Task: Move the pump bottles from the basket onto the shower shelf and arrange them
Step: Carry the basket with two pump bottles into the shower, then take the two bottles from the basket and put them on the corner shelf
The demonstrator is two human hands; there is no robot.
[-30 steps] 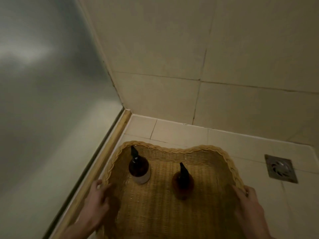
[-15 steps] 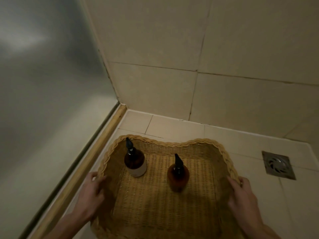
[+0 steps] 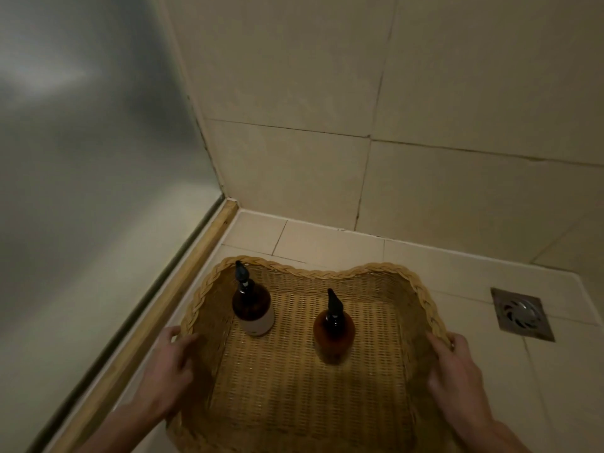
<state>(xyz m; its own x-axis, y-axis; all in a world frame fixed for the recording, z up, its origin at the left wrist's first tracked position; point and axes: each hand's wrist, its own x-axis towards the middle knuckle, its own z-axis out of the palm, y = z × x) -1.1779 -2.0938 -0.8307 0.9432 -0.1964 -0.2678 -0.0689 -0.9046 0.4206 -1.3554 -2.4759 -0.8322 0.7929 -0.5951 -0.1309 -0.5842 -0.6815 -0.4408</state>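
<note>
Hands grip a wicker basket (image 3: 327, 276) low in the frame, left hand (image 3: 170, 364) and right hand (image 3: 457, 371) curled over opposite rims; two pump bottles (image 3: 252, 308) (image 3: 334, 331) stand upright inside.

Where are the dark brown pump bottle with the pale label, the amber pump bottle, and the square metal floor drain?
Dark brown pump bottle with pale label (image 3: 252, 309): head view, on its glass body.
Amber pump bottle (image 3: 334, 333): head view, on its rounded shoulder.
Square metal floor drain (image 3: 522, 314): head view, on the grate's centre.
</note>
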